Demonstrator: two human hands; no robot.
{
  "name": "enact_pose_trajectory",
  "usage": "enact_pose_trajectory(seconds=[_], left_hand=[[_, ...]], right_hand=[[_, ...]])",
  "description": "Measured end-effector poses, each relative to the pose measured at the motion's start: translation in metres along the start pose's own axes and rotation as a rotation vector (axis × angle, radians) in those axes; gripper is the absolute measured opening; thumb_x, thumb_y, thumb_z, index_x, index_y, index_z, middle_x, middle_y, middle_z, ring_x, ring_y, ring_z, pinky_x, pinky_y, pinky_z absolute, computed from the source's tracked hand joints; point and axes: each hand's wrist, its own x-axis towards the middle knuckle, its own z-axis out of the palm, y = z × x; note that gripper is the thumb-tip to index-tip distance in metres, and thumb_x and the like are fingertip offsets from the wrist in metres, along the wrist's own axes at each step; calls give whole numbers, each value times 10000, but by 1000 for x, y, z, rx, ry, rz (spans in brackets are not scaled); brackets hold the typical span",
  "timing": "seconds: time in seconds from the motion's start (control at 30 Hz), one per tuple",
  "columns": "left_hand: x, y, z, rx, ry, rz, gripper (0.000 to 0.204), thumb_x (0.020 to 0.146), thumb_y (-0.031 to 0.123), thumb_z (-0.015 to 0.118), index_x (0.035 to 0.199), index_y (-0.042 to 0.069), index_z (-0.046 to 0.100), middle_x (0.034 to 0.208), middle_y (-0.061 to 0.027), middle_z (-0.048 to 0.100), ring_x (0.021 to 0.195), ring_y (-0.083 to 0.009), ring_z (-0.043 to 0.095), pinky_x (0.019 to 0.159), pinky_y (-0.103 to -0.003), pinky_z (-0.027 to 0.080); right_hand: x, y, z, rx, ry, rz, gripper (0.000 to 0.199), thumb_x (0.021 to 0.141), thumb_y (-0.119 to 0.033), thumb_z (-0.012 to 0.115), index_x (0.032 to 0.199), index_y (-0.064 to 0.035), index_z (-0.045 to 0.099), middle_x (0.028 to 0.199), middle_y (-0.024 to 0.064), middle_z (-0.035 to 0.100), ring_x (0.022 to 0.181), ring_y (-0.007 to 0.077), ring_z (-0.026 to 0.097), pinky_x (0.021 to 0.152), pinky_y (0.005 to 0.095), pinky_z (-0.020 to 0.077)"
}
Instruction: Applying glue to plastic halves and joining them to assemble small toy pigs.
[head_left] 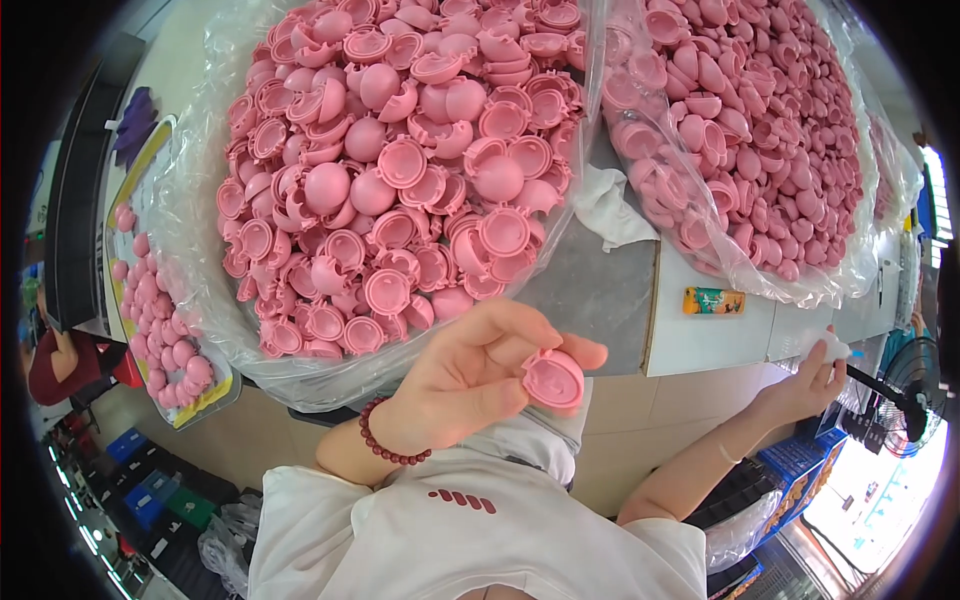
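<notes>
Your right hand (812,382) reaches far out to the right, past the table edge, and its fingers are bunched around something small and pale; you cannot tell what it is, or how firmly they close. The bag of pink shells on the right (745,130) runs out of view at the top, and clear plastic blurs its near edge. A third lot on the yellow tray (165,340) at far left is bent by the lens.

Your left hand (470,375), with a dark red bead bracelet (385,445) at the wrist, pinches one pink half-shell (553,379) between thumb and fingers. It is a round cup, hollow side up, with a raised inner rim and small tabs. It sits just in front of the big heap of shells (400,170), near your chest.
</notes>
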Motion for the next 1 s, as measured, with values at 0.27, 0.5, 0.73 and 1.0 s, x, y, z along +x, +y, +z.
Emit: enact_pose_trajectory(seconds=[0.27, 0.5, 0.73, 1.0], left_hand=[[2, 3, 4, -243, 0, -136, 312, 772, 80, 607, 1026, 94, 426, 1111, -198, 503, 857, -255, 566, 715, -322, 469], [1, 2, 9, 478, -58, 153, 389, 711, -59, 618, 1059, -34, 447, 1112, -201, 474, 1033, -219, 496, 875, -328, 417], [-3, 3, 14, 569, -81, 113, 408, 670, -18, 675, 999, -19, 435, 1043, -233, 496, 948, -240, 532, 804, -331, 445], [-5, 8, 6, 368, 137, 31, 416, 682, 77, 694, 997, 2, 432, 1036, -211, 509, 939, -206, 537, 795, -285, 435]], right_hand=[[16, 46, 3, -20, -47, 16, 471, 700, -27, 665, 1073, 61, 393, 1030, 179, 523, 931, 194, 518, 780, 272, 446], [11, -37, 37, -71, -133, -493, 361, 673, -26, 668, 996, 14, 511, 944, 89, 530, 828, 178, 511, 725, 281, 439], [14, -77, 90, -140, -757, -426, 199, 741, -18, 572, 939, -5, 572, 844, 67, 561, 749, 111, 506, 631, 207, 390], [-76, -114, 63, 208, -1537, -184, 199, 735, 26, 556, 931, 8, 579, 778, 79, 506, 656, 126, 471, 568, 233, 393]])
